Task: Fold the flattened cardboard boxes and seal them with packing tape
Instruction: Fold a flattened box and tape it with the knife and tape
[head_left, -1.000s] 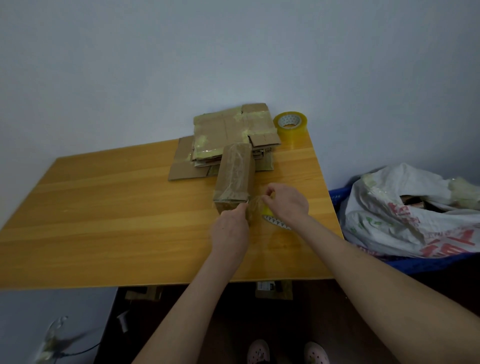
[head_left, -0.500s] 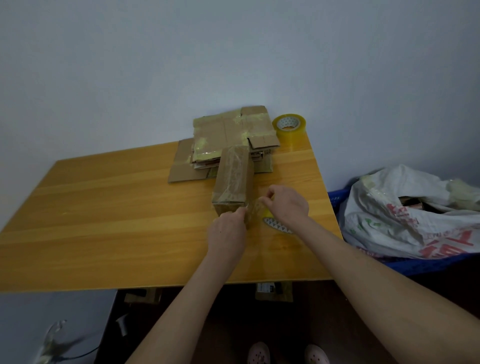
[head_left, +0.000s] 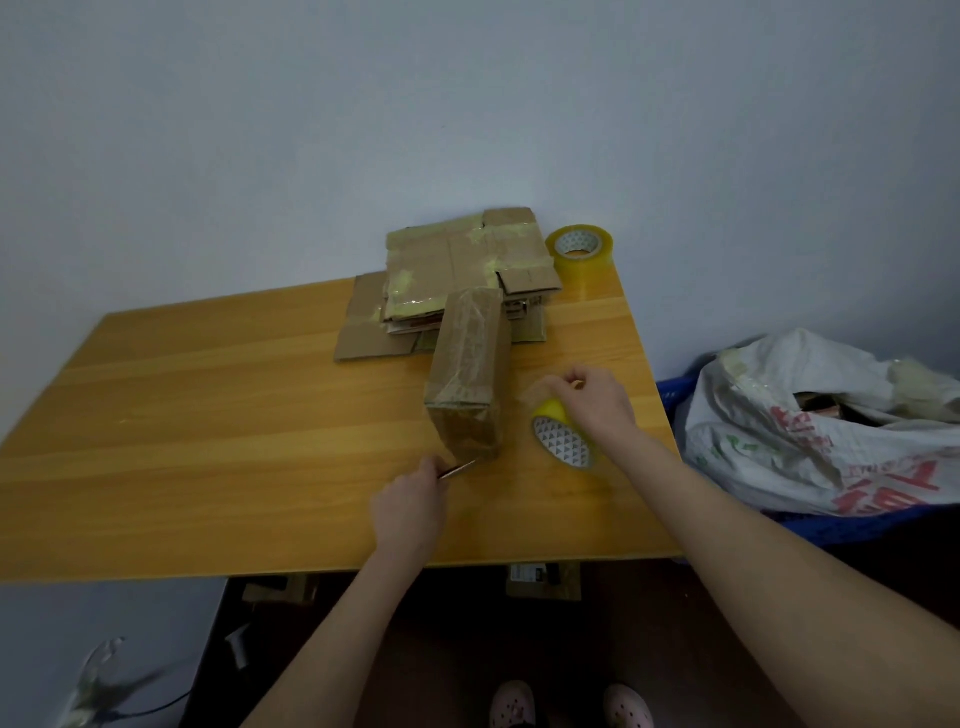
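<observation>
Cardboard box, folded up into a long narrow block and wrapped in glossy tape, lies on the wooden table with one short end facing the person. Just behind its far end sits the stack of flattened boxes, their flaps streaked with old yellowish tape; the box's far end overlaps the front of that stack.

At the near left corner of the box, the left hand grips a thin metal blade with its fingers curled tight around the handle end, and the tip points at the box's bottom edge, touching it or very nearly so.

Just to the right of the box, the right hand is closed over a yellow tape roll, which stands tilted on the table with its patterned core turned toward the person. Thumb and forefinger are pinched together above the roll; whether they nip the loose end of the tape I cannot tell.

A second tape roll lies flat beyond the box, to the right of the stack, near the wall. Well to the right of the box, off the table, slumps a white printed sack. Below the near table edge a pair of pale shoes shows.
</observation>
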